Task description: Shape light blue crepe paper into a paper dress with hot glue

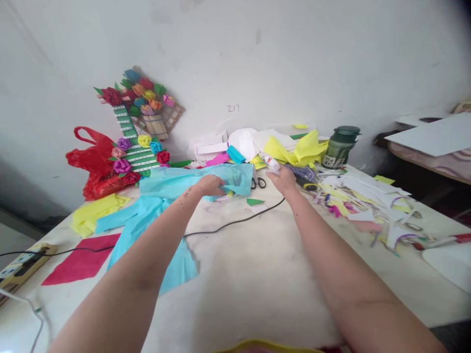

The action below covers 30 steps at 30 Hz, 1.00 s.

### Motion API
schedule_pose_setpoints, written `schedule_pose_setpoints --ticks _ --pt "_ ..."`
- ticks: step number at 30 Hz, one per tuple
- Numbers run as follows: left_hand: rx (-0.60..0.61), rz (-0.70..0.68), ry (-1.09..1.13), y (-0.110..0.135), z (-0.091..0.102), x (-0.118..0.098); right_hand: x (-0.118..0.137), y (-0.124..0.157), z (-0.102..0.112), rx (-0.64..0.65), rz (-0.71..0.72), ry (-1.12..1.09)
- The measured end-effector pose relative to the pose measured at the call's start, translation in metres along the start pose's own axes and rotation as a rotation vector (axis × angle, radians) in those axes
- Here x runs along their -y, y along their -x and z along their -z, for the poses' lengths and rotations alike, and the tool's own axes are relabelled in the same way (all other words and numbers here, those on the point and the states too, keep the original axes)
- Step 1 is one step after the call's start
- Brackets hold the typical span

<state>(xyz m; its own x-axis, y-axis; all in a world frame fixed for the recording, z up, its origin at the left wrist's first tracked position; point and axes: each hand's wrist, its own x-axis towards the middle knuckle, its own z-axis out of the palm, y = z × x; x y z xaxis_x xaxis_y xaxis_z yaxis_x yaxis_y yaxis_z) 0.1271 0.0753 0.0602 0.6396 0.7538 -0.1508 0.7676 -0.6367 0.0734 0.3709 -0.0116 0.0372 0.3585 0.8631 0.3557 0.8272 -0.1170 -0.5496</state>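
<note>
My left hand [210, 185] is closed on a fold of light blue tissue paper [162, 215] that trails back across the table toward me. My right hand [282, 177] reaches further out and grips a white glue bottle [270, 162] with a red band near its tip. Black-handled scissors [258, 182] lie between the two hands, partly under the blue paper's edge. A small green paper triangle [255, 201] lies just below them.
A black cable [235, 223] crosses the table to a power strip [22, 262] at left. Yellow paper [300, 149], a green jar [340, 146], paper scraps [368, 201], a red bag [96, 164], a paper-flower craft [142, 122] and red paper [83, 260] surround the work area.
</note>
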Motion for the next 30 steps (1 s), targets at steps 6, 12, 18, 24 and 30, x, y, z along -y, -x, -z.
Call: schedule_pose_setpoints --ticks 6,12,18,24,30 --pt "-0.119 -0.071 -0.236 0.002 -0.003 0.002 -0.012 0.009 -0.006 0.043 0.008 0.335" --pt "-0.125 -0.055 -0.275 0.005 -0.002 -0.001 -0.018 0.021 -0.008 0.166 -0.026 0.453" --pt "-0.139 -0.063 -0.284 0.004 -0.002 -0.001 -0.019 0.033 -0.010 0.206 -0.142 0.478" --pt "-0.165 -0.034 -0.263 0.004 -0.005 -0.001 0.002 0.041 0.009 0.233 -0.076 0.589" --pt "-0.169 -0.027 -0.279 0.009 -0.006 -0.003 0.048 0.040 -0.006 0.061 0.451 0.421"
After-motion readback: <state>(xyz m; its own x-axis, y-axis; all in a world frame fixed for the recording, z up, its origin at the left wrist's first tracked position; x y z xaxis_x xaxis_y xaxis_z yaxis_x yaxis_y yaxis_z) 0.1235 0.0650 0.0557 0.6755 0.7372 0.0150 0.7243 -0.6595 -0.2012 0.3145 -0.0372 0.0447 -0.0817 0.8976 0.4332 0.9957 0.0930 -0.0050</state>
